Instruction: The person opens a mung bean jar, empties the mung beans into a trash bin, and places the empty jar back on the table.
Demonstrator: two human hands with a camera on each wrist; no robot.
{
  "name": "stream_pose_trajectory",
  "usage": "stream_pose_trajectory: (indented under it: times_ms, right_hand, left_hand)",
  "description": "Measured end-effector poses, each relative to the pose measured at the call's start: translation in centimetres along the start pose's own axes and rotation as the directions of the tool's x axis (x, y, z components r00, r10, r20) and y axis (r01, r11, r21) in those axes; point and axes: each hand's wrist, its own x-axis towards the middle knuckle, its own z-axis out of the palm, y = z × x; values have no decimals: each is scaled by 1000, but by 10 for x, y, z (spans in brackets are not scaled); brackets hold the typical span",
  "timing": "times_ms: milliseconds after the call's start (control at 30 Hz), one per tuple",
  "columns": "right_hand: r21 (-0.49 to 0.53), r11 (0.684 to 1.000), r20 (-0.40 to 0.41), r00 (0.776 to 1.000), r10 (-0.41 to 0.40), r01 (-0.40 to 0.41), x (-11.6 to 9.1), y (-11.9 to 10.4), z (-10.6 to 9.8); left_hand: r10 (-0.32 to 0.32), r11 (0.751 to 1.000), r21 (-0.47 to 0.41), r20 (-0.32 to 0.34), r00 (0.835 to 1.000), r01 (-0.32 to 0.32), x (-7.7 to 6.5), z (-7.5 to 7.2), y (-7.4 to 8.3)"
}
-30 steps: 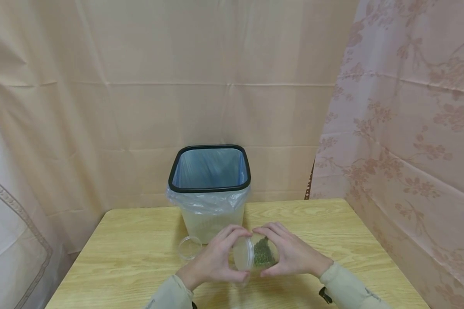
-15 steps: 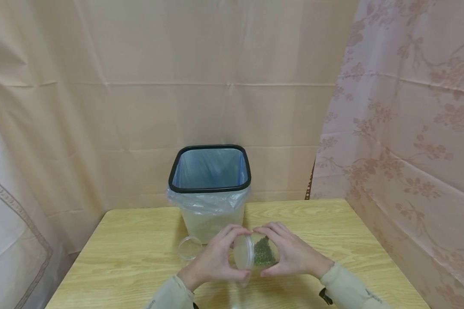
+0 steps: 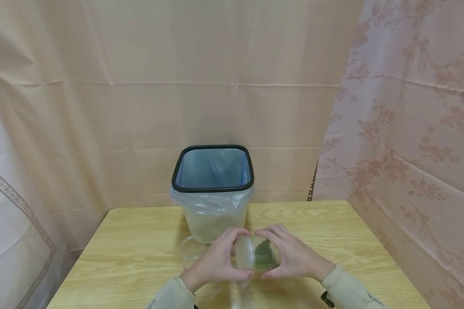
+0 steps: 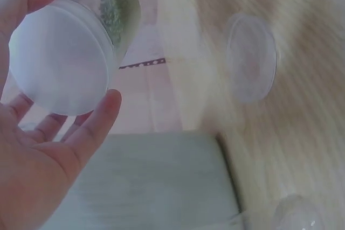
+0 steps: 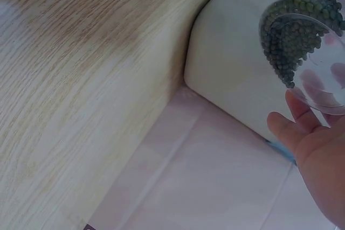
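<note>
A clear plastic jar (image 3: pixel 266 256) of small green beans (image 5: pixel 294 39) is held on its side above the table, its whitish lid (image 4: pixel 59 60) facing left. My left hand (image 3: pixel 223 259) grips the lid between thumb and fingers. At the other end, my right hand (image 3: pixel 291 256) holds the jar by its base, fingers above and thumb below. The beans lie heaped inside. On the table, a clear round container (image 3: pixel 192 248) stands left of my left hand, partly behind the wrist. Another clear round plastic piece (image 4: pixel 252 57) lies under the hands; whether it is a lid or a container I cannot tell.
A pale bin (image 3: pixel 212 221) with a black rim and a clear bag liner stands at the table's back edge, just beyond my hands. The wooden table (image 3: pixel 332 240) extends to both sides. Beige and pink curtains (image 3: pixel 410 128) hang close behind and at the right.
The head view has shifted slightly, so everything sits a little further right. Both hands keep their hold on the jar and lid, with hardly any movement.
</note>
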Motion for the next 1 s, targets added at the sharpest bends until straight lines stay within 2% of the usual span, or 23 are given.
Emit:
stream_pose_trajectory:
  times_ms: [100, 233, 500, 667, 833, 933, 1000]
  right_hand:
    - [-12, 1000, -5, 1000, -5, 5, -1, -1, 1]
    - [-13, 1000, -11, 1000, -22, 21, -2, -1, 2]
    - [-23, 999, -16, 999, -39, 39, -1, -1, 3]
    - [-24, 999, -15, 1000, -22, 22, 1, -2, 3]
    - [-17, 1000, -9, 1000, -20, 20, 1, -3, 3]
    - [-1, 1000, -3, 1000, -10, 10, 0, -4, 4]
    - [9, 1000, 1, 1000, -5, 5, 0, -4, 4]
  left_hand:
    - [-70, 994, -82, -5, 998, 70, -2, 3, 0]
    - [-133, 975, -178, -10, 991, 129, -4, 8, 0]
    - [-227, 943, -253, -11, 974, 217, -7, 13, 2]
    - [-297, 935, -205, -13, 955, 288, -6, 12, 3]
    - [-332, 931, -168, -16, 943, 325, -8, 13, 4]
    - [-316, 939, -151, -33, 948, 307, -10, 13, 4]
    - [-230, 971, -76, -60, 971, 226, -12, 14, 2]
